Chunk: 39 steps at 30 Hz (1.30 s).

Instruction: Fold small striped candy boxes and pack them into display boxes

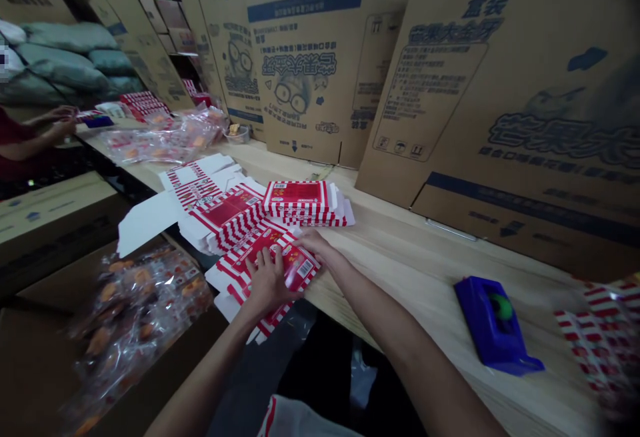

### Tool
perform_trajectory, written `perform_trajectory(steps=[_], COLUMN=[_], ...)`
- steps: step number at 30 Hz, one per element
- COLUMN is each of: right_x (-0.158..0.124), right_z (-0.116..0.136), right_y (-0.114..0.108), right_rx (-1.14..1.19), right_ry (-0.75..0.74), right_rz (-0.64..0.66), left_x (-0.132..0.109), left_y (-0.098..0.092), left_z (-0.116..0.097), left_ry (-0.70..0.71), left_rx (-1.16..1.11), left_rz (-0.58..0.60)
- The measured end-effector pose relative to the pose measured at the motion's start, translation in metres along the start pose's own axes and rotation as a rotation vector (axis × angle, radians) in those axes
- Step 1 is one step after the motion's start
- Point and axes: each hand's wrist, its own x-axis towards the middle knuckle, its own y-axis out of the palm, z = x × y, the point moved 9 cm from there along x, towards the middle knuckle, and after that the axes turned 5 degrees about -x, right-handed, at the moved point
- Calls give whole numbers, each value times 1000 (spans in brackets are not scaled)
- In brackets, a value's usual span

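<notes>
A flat red carton (303,268) with red-and-white striped sides and a barcode lies at the table's front edge. My left hand (269,282) rests on its printed face, fingers spread and holding nothing else. At the carton's far right edge, my right hand (316,243) has its fingers bent over the border, gripping it; its thumb is hidden. Just beyond my hands, a stack of unfolded striped cartons (230,213) with white flaps spreads to the left. Beside that stack lies a smaller pile of striped cartons (300,197).
A blue tape dispenser (493,327) stands on the table (400,270) at right, near striped packs (600,330). Large cardboard boxes (300,57) line the back. Below left, an open box holds wrapped snacks (145,297). Bagged snacks (170,133) lie farther off, near another person's arms (45,133).
</notes>
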Motion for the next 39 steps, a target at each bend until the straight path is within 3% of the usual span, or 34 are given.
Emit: perform_trajectory(steps=[5, 6, 10, 14, 18, 21, 24, 28, 32, 39], right_x=[-80, -99, -166, -203, -226, -237, -244, -247, -248, -241], right_z=[7, 6, 5, 6, 9, 13, 12, 9, 8, 3], right_y=[-70, -74, -56, -89, -131, -156, -169, -177, -171, -185], right_rx=[77, 167, 532, 549, 487, 451, 427, 452, 495, 234], right_ry=[32, 58, 141, 107, 67, 24, 3, 16, 63, 64], right_rz=[-289, -267, 107, 45, -17, -54, -58, -61, -10, -93], left_x=[-18, -23, -49, -72, -79, -76, -74, -70, -67, -60], left_y=[-59, -68, -84, -75, -61, -51, -41, -39, -29, -10], left_z=[-22, -28, -64, -108, -143, -164, -179, -190, -197, -183], left_ry=[93, 103, 191, 272, 320, 328, 308, 307, 313, 202], left_rx=[-128, -201, -514, -855, -1111, -1217, -1186, -1141, -1219, -1311], left_rz=[-114, -117, -92, 53, 193, 241, 262, 258, 362, 326])
